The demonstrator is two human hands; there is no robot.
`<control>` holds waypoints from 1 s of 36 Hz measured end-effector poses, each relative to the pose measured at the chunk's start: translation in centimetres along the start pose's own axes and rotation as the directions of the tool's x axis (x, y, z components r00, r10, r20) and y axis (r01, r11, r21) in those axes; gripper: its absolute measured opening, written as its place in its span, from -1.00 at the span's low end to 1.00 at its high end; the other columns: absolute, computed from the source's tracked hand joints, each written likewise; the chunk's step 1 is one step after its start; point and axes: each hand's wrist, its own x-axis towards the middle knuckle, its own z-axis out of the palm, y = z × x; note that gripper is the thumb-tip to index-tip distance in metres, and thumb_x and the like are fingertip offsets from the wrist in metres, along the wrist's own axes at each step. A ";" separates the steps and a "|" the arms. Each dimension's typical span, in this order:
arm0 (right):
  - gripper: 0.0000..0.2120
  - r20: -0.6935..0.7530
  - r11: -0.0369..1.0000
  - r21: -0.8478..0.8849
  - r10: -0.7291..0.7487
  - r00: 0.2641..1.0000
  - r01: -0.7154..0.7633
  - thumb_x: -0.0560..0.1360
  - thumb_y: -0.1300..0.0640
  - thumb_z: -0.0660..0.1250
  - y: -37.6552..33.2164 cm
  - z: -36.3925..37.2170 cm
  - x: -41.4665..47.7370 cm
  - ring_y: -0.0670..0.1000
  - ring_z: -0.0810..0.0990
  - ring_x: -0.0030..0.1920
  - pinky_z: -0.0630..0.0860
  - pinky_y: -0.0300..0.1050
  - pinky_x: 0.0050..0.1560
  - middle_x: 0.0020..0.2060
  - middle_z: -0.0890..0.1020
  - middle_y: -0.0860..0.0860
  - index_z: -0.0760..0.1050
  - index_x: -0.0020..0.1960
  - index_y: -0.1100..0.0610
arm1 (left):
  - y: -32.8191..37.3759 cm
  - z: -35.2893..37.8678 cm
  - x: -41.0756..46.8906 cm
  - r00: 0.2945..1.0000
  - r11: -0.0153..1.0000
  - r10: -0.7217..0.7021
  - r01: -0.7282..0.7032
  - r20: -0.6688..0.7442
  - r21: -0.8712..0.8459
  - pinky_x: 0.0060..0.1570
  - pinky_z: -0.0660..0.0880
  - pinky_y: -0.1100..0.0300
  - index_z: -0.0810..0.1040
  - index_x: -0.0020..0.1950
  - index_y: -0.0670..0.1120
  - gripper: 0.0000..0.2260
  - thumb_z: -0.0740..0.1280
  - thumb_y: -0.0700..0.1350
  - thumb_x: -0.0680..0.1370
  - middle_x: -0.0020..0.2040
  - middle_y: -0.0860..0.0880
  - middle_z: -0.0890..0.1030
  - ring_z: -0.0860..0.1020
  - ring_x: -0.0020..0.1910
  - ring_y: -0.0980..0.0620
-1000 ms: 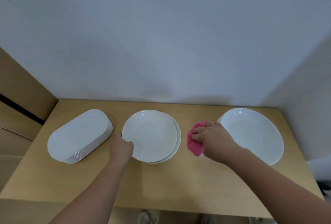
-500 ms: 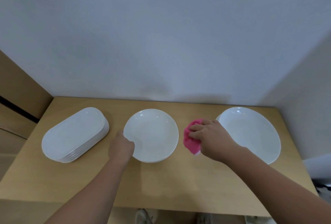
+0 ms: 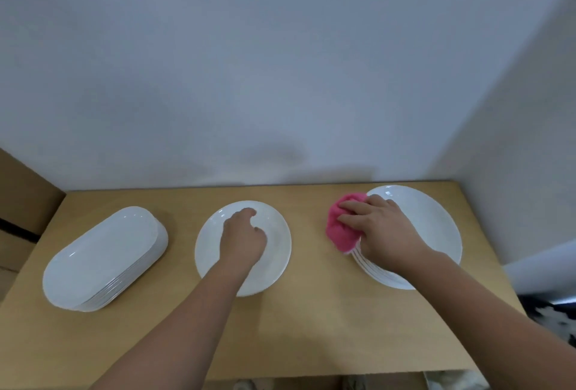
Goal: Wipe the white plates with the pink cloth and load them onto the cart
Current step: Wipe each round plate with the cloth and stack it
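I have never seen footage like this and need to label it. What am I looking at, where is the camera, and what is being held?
There is no machine here. These are a person's two bare hands, filmed by one wide-angle camera worn on the head, looking forward and down. That is why both forearms come in from the bottom edge.

A wooden table stands against a wall. On it, from left to right, are a stack of oblong white plates, a round white plate and a stack of larger round white plates.

The right hand holds a bunched pink cloth at the left edge of the larger stack. The left hand is over the middle plate with its fingers curled. It seems to hold nothing. No cart is in view.
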 end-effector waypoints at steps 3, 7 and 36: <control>-0.51 -0.039 0.996 0.017 0.094 0.995 -0.093 0.39 0.27 0.29 2.7 -0.8 -1.4 0.15 0.44 0.22 0.36 0.03 0.14 0.33 0.50 -0.09 0.54 0.27 -0.05 | 3.8 2.1 -0.1 0.987 0.990 0.140 -0.137 0.079 -0.036 0.10 0.33 0.24 0.48 0.34 -0.06 -0.66 0.22 -0.23 0.57 0.28 0.00 0.54 0.51 0.19 0.00; -0.46 -0.089 0.966 0.082 0.253 0.963 -0.246 0.38 0.34 0.25 7.2 -0.5 -3.6 0.15 0.44 0.20 0.37 0.02 0.22 0.33 0.49 -0.11 0.54 0.29 -0.05 | 8.0 5.3 -0.5 0.951 0.965 0.262 -0.253 0.162 -0.074 -0.03 0.39 0.26 0.54 0.24 -0.08 -0.72 0.24 -0.23 0.55 0.15 0.00 0.60 0.50 -0.06 0.08; -0.45 0.223 0.959 0.008 0.273 0.936 -0.282 0.64 -0.10 -0.16 10.4 8.3 0.5 0.12 -0.30 0.53 -0.29 0.06 0.50 0.55 -0.22 0.03 -0.19 0.56 0.04 | 12.5 11.0 -2.4 0.879 0.944 0.219 -0.082 0.424 -0.318 -0.34 0.62 0.22 0.66 -0.06 -0.18 -0.73 0.16 -0.36 0.56 -0.20 0.00 0.53 0.61 -0.32 -0.01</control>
